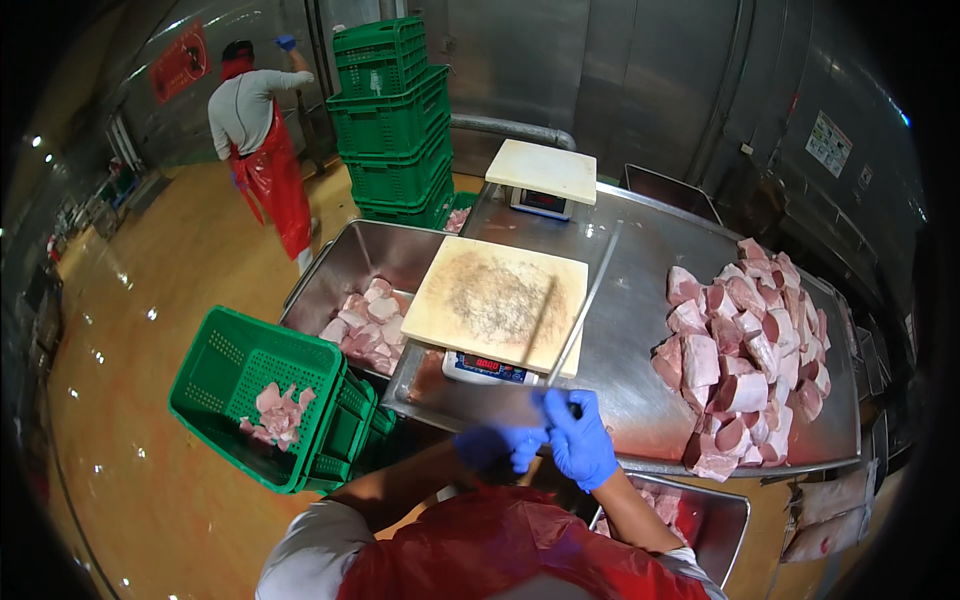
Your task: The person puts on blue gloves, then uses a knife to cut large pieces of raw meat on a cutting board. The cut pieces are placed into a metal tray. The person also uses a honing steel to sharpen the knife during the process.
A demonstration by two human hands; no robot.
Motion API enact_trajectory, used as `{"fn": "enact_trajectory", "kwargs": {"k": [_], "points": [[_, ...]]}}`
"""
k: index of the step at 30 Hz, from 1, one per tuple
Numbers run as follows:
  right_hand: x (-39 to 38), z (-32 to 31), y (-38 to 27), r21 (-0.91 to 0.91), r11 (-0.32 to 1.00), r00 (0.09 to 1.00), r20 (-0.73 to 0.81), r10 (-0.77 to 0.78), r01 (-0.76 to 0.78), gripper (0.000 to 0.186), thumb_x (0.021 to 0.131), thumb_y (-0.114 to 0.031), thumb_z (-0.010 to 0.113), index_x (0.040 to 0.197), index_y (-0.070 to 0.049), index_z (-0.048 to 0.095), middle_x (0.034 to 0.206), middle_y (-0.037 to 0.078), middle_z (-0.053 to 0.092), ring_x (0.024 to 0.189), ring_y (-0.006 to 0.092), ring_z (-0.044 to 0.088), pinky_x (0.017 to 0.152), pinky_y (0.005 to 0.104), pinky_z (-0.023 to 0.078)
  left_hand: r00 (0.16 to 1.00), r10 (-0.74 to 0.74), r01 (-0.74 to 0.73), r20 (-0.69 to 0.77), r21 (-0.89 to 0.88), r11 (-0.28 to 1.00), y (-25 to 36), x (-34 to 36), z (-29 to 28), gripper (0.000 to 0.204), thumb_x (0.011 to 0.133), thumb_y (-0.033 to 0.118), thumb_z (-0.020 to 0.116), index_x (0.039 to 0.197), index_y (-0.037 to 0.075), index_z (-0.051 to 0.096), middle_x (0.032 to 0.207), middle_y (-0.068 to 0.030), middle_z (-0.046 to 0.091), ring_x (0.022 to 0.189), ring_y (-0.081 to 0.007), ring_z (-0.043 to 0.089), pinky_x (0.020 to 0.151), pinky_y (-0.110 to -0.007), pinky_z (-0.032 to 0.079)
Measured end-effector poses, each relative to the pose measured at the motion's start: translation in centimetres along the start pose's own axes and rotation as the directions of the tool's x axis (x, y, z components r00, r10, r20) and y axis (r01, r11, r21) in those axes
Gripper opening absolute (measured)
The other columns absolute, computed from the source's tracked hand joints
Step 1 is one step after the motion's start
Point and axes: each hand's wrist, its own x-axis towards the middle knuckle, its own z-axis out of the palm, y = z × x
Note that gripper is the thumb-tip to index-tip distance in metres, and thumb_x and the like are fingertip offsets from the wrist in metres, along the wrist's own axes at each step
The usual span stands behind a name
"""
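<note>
My blue-gloved left hand (502,447) grips a long, thin metal sharpening rod (585,310), which angles up past the right edge of a worn cream cutting board (480,300). Against it, just to the right, my right hand (577,437) is closed round a dark knife handle; the blade (497,403) is a brownish blur extending leftward. The board rests on a digital scale (480,371) on the steel table (625,360). Chunks of pink meat (740,370) are piled on the table at the right.
A steel bin (322,262) and green crate (200,385), both holding meat, stand left; another bin (725,530) is below the table. Crates (390,125) are stacked behind, near a second scale with a board (540,165). A person in a red apron (265,180) stands back left.
</note>
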Motion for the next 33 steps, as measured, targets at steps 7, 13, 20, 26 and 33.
{"fn": "enact_trajectory", "kwargs": {"k": [7,13,20,26,33], "points": [[-9.5,-4.8,23.3,0.159,0.781,0.577,-0.588,0.567,-0.605,0.052,0.107,-0.022,0.038,0.152,0.004,0.036,0.142,0.018,0.051,0.124,0.0266,0.051,0.109,0.0348,0.038,0.988,0.037,0.028,-0.150,0.407,0.913,-0.3,-4.3,3.8,0.033,0.096,0.017,0.067,0.066,0.009,0.056,0.052,0.0001,0.048,0.042,-0.0086,0.043,0.041,-0.027,0.035],[-1.7,0.7,0.4,-0.195,0.979,0.987,0.133,0.091,-0.064,0.048,0.100,-0.016,0.041,0.142,0.006,0.048,0.122,0.028,0.061,0.107,0.0394,0.061,0.095,0.0470,0.047,0.982,0.164,-0.116,-0.091,0.392,0.913,-0.8,-2.9,2.5,0.030,0.095,0.019,0.065,0.069,0.008,0.054,0.058,-0.0009,0.052,0.043,-0.0106,0.045,0.044,-0.028,0.041],[-7.9,-4.2,31.1,-0.135,0.823,0.671,-0.657,0.343,-0.552,0.043,0.106,-0.018,0.045,0.144,0.003,0.048,0.136,0.020,0.060,0.115,0.0323,0.060,0.097,0.0386,0.049,0.835,0.537,-0.174,-0.121,0.868,0.465,-1.2,-5.9,-3.6,0.025,0.092,0.024,0.064,0.075,0.005,0.064,0.057,-0.0076,0.058,0.056,-0.0209,0.060,0.057,-0.041,0.049],[-3.2,2.6,8.6,0.419,0.863,0.688,-0.539,0.487,-0.282,0.031,0.106,-0.022,0.048,0.117,0.006,0.055,0.102,0.014,0.058,0.086,0.0231,0.055,0.082,0.0359,0.048,0.393,0.920,0.394,0.001,0.903,-0.169,1.2,-10.5,-5.6,0.014,0.083,0.024,0.064,0.086,0.010,0.068,0.078,-0.0124,0.068,0.069,-0.0336,0.067,0.066,-0.047,0.054],[3.1,3.7,2.8,0.356,0.895,0.781,-0.463,0.419,-0.269,0.039,0.107,-0.031,0.049,0.113,0.007,0.057,0.088,0.010,0.057,0.074,0.0181,0.053,0.065,0.0313,0.045,0.419,0.906,0.531,-0.062,0.826,-0.189,7.6,-11.4,-0.1,0.015,0.086,0.023,0.061,0.096,0.015,0.069,0.080,-0.0101,0.069,0.073,-0.0290,0.070,0.064,-0.044,0.054]]}}
